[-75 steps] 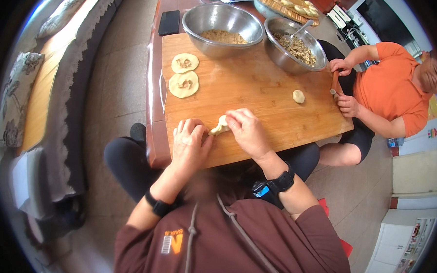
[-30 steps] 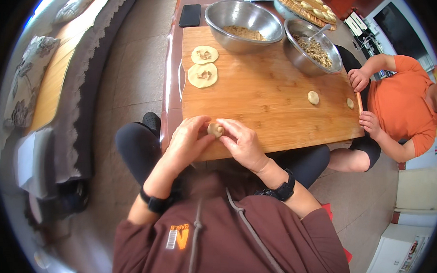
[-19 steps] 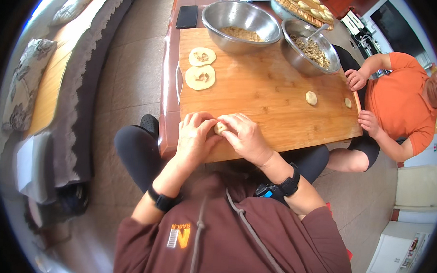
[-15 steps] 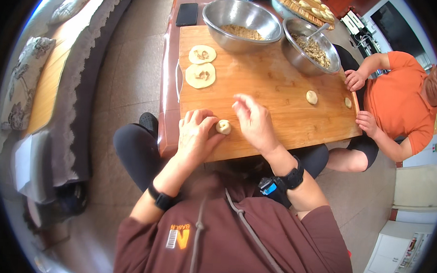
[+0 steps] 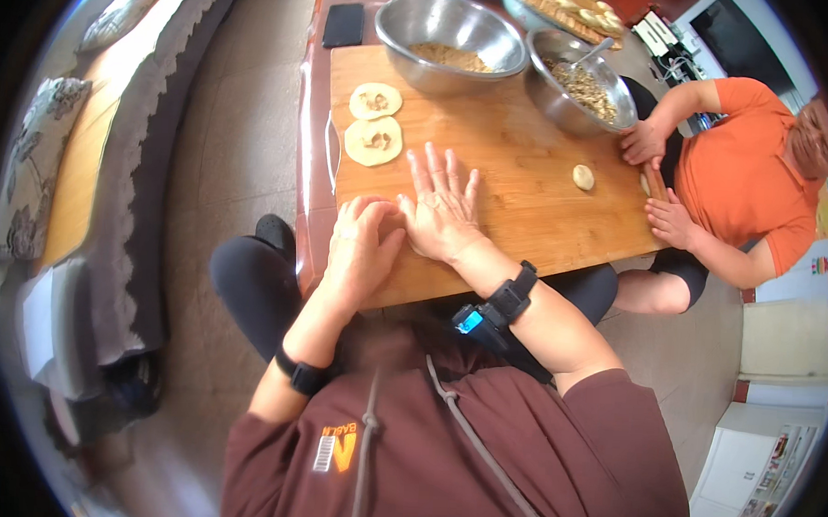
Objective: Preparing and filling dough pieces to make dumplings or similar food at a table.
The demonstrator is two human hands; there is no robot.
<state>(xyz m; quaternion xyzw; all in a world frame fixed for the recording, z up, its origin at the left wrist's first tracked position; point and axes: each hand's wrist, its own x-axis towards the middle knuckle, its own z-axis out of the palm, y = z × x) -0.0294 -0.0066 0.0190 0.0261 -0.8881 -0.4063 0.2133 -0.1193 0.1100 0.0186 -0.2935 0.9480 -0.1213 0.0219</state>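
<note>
My right hand (image 5: 442, 211) lies palm down near the front of the wooden board (image 5: 500, 202), its fingers stretched and spread. The small dough ball is hidden, apparently under that palm. Right beside it, my left hand (image 5: 363, 249) rests on the board with loosely curved fingers and the thumb apart; nothing shows in it. Beyond my hands, towards the left edge, lie two flat dough rounds with bits of brown filling: a nearer one (image 5: 373, 141) and a farther one (image 5: 376, 102).
At the back stand a large steel bowl (image 5: 450, 78) with crumbly filling and a second steel bowl (image 5: 568, 106) with chopped filling and a spoon. A dough piece (image 5: 583, 177) sits at right. A co-worker in orange (image 5: 737, 171) holds a rolling pin (image 5: 656, 183). A phone (image 5: 344, 24) lies back left.
My right hand has come down flat, moving left to where the dough ball was, and the ball is now out of sight. The co-worker's hands have shifted with the rolling pin.
</note>
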